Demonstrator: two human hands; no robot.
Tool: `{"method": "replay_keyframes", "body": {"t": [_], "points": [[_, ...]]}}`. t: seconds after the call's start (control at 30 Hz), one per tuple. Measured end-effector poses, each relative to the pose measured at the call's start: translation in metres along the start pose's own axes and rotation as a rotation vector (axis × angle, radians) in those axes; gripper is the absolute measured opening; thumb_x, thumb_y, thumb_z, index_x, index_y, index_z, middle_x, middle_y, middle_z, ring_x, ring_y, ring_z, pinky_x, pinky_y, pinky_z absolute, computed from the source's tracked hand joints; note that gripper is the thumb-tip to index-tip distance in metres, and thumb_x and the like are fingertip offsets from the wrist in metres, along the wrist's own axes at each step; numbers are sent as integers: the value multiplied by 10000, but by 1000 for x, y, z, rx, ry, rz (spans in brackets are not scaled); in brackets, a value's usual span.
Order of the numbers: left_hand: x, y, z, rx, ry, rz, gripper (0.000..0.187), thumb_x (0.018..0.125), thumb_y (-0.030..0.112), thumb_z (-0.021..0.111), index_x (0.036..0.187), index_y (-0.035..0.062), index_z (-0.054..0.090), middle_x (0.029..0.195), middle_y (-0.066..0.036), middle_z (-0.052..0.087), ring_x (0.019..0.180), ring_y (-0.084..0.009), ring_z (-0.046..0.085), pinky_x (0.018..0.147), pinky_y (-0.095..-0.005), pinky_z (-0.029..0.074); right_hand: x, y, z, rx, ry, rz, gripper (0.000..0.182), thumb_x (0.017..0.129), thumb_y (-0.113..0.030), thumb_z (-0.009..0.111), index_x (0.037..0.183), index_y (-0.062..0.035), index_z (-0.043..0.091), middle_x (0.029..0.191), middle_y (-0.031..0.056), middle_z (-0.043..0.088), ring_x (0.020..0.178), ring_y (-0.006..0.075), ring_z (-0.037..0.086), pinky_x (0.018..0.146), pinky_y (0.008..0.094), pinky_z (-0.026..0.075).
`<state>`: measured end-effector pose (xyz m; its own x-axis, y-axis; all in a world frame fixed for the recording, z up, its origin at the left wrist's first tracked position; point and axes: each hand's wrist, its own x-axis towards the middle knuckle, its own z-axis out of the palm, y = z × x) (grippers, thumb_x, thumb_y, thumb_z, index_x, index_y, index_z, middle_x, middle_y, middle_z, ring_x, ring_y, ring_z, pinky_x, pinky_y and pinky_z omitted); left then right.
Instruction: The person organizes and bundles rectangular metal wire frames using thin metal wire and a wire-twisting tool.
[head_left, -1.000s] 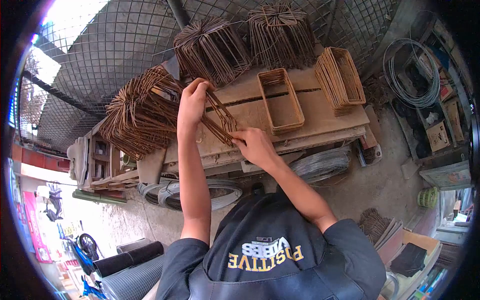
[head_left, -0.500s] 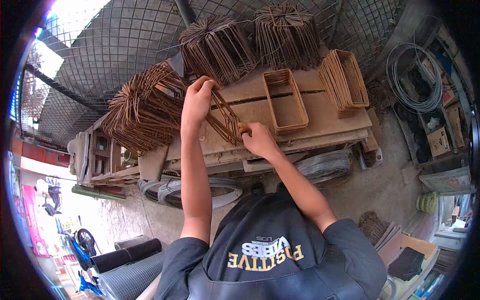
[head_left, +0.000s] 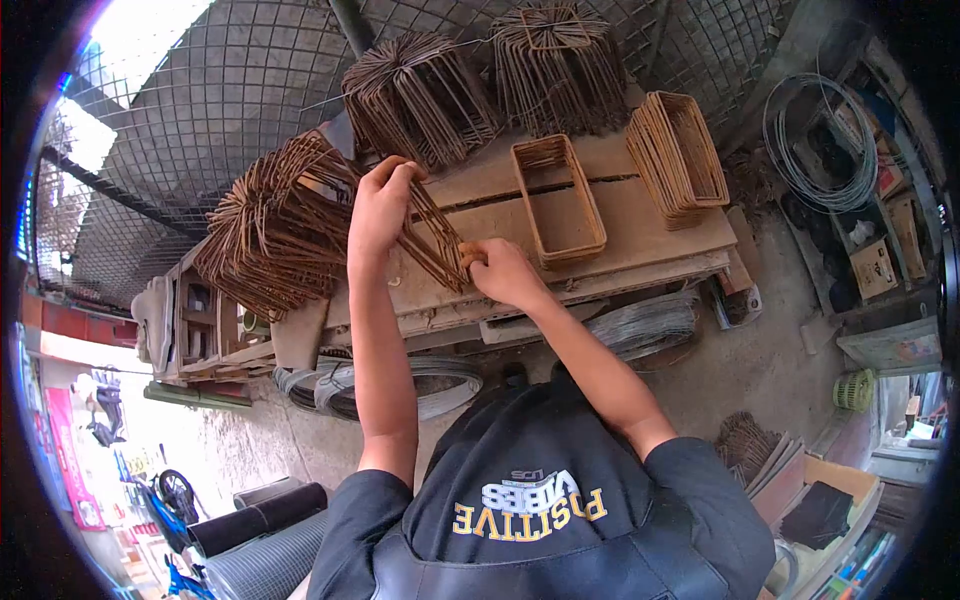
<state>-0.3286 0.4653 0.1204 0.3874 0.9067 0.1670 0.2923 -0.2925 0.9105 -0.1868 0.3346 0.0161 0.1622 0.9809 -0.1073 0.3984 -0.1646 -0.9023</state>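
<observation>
My left hand (head_left: pixel 380 205) and my right hand (head_left: pixel 500 272) both grip a small bundle of rusty rectangular steel stirrups (head_left: pixel 437 240). The left hand holds its far upper end and the right hand holds its near lower corner. The bundle is tilted just above the wooden workbench (head_left: pixel 650 240). A large fanned pile of the same stirrups (head_left: pixel 272 225) lies just left of my left hand. A neat flat stack of stirrups (head_left: pixel 560 195) lies on the bench right of my right hand.
More stirrup piles stand at the back (head_left: pixel 420 95) (head_left: pixel 560 65) and at the right end of the bench (head_left: pixel 680 150). Wire coils (head_left: pixel 640 325) lie under the bench, and another coil (head_left: pixel 815 150) hangs at right. Steel mesh (head_left: pixel 220 90) is behind; mesh rolls (head_left: pixel 260 520) lie at lower left.
My right hand has moved up and left along the bundle, closer to my left hand. The left hand keeps its grip at the far end, almost in place.
</observation>
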Motion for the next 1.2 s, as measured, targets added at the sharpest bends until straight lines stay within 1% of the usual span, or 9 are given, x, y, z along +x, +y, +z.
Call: {"method": "replay_keyframes", "body": {"t": [0.23,0.33,0.37,0.53,0.73,0.8,0.9,1.07,1.2], "points": [[-2,-1,-9,33,-31,12,266,1008,210,546,940,-12,677,638,34,431,591,-67,382,555,-289,315,-32,-4,-23,94,87,-133,341,980,-157,640,1262,24,704,921,183,767,701,235,716,683,370,558],[-3,-8,-10,-8,8,10,262,1008,208,548,930,-12,666,646,35,428,599,-66,376,558,-287,312,-55,-12,-66,29,421,-208,305,983,-171,704,1233,2,726,907,131,775,663,124,669,611,313,527],[-4,-9,-11,-4,11,2,260,1007,209,548,920,-10,655,650,33,427,607,-64,376,562,-290,313,-61,-20,-85,-12,465,-124,310,964,-197,696,1198,1,738,1057,214,774,991,357,757,881,433,581],[-7,-4,-11,-13,26,-33,251,1001,204,547,918,-9,651,664,31,435,630,-63,380,574,-292,319,-68,3,-132,-467,594,123,406,949,-314,754,1230,-22,729,1041,161,749,971,330,725,858,454,568],[-1,-9,-13,9,21,53,258,995,202,547,910,-14,660,647,36,425,607,-62,376,561,-286,306,-60,26,-127,-414,607,149,360,940,-322,764,1116,-8,779,953,169,777,825,335,746,757,444,587],[0,-9,-18,54,-55,-67,249,1024,206,554,989,-21,651,918,-9,628,885,-111,541,845,-271,443,-62,25,-125,-434,660,125,337,938,-314,764,1065,-4,793,947,169,778,807,334,746,749,441,588],[0,-11,-16,7,-11,-4,246,986,197,560,903,-12,660,649,34,434,609,-63,380,562,-286,307,-64,24,-127,-450,715,97,316,937,-306,762,1004,-1,812,935,167,775,793,327,747,735,441,583],[-5,-6,-20,9,24,-17,245,987,200,565,914,-10,668,657,33,451,615,-64,387,565,-284,308,-62,19,-129,-385,801,-11,296,941,-282,759,1006,2,814,881,151,755,752,297,731,695,416,556],[-5,-9,-23,-23,10,-55,250,983,210,569,926,-13,667,685,28,473,637,-69,398,582,-284,317,-57,10,-131,-130,840,-83,227,907,-174,801,1042,9,808,860,99,751,697,156,627,666,301,489]]}}
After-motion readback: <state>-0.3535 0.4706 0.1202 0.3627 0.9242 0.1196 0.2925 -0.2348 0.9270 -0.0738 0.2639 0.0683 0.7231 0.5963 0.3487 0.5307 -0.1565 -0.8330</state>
